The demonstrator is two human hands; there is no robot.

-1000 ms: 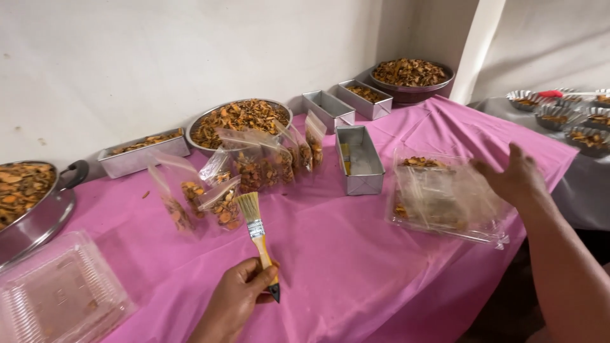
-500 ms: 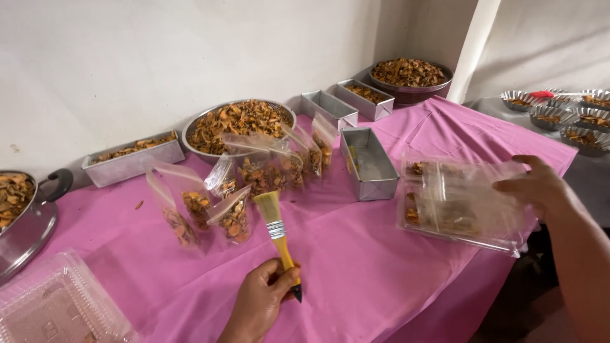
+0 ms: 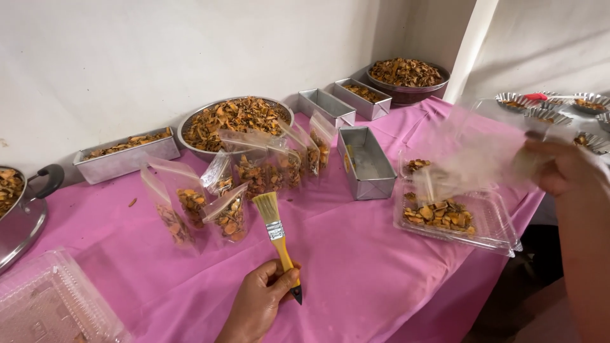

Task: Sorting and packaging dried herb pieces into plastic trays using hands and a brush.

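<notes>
My left hand [image 3: 259, 306] grips the yellow handle of a small paintbrush [image 3: 274, 230], bristles pointing away, over the pink tablecloth [image 3: 356, 267]. My right hand [image 3: 559, 168] holds the clear lid [image 3: 480, 152] of a plastic clamshell box [image 3: 495, 222] and has it lifted up, blurred. The open box holds dried orange chips [image 3: 438, 215]. Several small clear pouches [image 3: 210, 200] filled with the same chips stand just beyond the brush.
Metal loaf tins [image 3: 367, 162] and round metal bowls [image 3: 234, 117] of dried chips line the wall. A lidded pan [image 3: 22, 209] sits far left, an empty clamshell box [image 3: 47, 305] at bottom left. Fluted foil cups [image 3: 549, 113] stand on a grey table at right.
My right hand reached the clamshell box, took its lid and swung it up, uncovering the chips inside. My left hand kept hold of the brush and barely moved.
</notes>
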